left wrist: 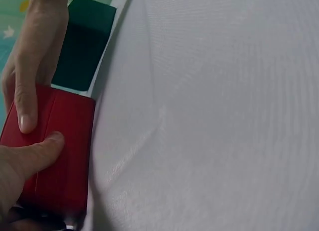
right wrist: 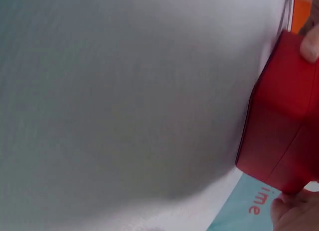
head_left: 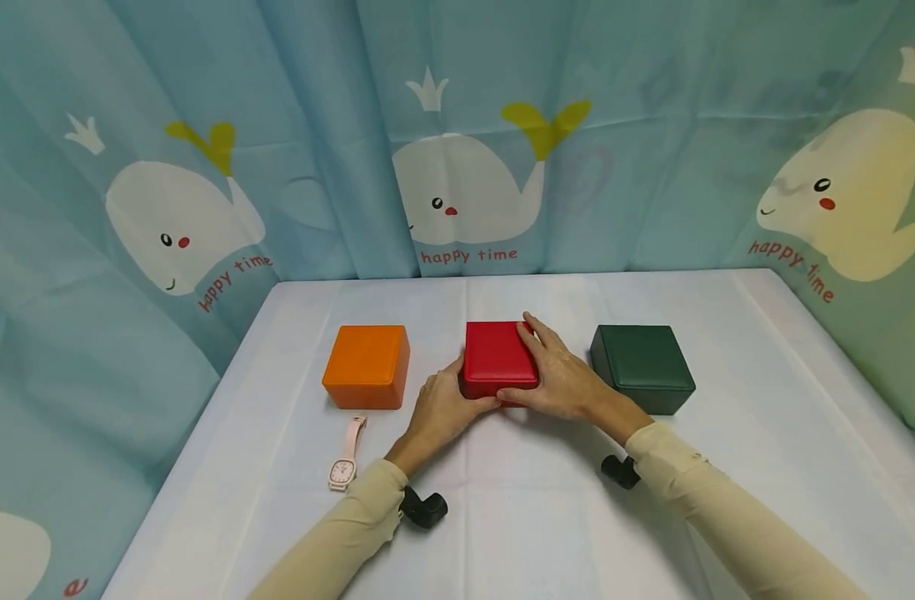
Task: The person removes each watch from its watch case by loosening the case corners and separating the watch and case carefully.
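Observation:
A red box [head_left: 498, 352] with a closed lid stands mid-table between both hands. My left hand [head_left: 438, 410] grips its left side, thumb across the front face; its other fingers are mostly hidden behind the box. From the right, my right hand [head_left: 568, 382] holds the same box, with the thumb on the front and fingers along the right edge and far corner. In the left wrist view both thumbs press on the front of the red box [left wrist: 72, 156]. The right wrist view shows the front and side of the red box [right wrist: 276, 126].
An orange box [head_left: 367, 367] sits to the left, with a pink wristwatch [head_left: 343, 468] in front of it. On the right stands a dark green box [head_left: 643, 367], close to my right wrist. A blue whale-print curtain [head_left: 315, 167] hangs behind the white table [head_left: 517, 517].

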Action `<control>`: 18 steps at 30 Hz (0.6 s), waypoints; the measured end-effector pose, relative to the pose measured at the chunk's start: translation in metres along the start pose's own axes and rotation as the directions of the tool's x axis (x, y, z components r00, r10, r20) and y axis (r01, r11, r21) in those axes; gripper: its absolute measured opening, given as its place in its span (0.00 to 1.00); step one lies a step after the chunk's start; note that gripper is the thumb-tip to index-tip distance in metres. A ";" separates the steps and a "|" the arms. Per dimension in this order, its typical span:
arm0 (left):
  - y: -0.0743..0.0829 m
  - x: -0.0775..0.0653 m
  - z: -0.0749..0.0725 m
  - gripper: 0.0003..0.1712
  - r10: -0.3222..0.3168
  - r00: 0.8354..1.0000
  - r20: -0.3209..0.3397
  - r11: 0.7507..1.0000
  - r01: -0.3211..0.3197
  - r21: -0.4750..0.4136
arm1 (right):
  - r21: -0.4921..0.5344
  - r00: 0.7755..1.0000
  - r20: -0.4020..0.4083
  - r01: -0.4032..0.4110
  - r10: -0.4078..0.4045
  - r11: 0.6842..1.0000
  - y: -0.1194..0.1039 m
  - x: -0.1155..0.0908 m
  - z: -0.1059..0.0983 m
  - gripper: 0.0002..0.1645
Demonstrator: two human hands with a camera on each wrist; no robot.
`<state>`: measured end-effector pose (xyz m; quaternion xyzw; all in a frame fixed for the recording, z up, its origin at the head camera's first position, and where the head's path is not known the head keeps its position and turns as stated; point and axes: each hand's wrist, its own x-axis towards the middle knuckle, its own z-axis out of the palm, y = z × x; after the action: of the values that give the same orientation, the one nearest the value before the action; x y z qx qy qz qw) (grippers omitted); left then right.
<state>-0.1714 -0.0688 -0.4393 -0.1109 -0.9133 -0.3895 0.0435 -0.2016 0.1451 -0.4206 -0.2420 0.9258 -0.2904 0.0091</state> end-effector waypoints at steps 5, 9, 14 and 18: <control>0.001 0.004 -0.003 0.51 -0.041 0.999 -0.023 0.999 0.042 0.010 | -0.046 0.999 -0.018 0.041 -0.042 0.998 0.004 0.005 -0.004 0.65; 0.003 0.006 -0.005 0.49 -0.084 0.996 -0.036 0.996 0.085 0.015 | -0.059 0.996 -0.041 0.076 -0.079 0.995 0.006 0.008 -0.005 0.63; 0.004 0.006 -0.005 0.48 -0.103 0.994 -0.037 0.994 0.104 0.018 | -0.040 0.991 -0.088 0.097 -0.100 0.994 0.009 0.008 -0.003 0.61; 0.004 0.000 -0.003 0.46 -0.103 0.995 -0.013 0.994 0.103 0.031 | -0.015 0.992 -0.085 0.088 -0.089 0.996 0.010 0.003 0.002 0.62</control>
<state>-0.1706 -0.0683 -0.4348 -0.0608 -0.9236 -0.3774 0.0300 -0.2086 0.1501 -0.4273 -0.2702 0.9152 -0.2956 -0.0447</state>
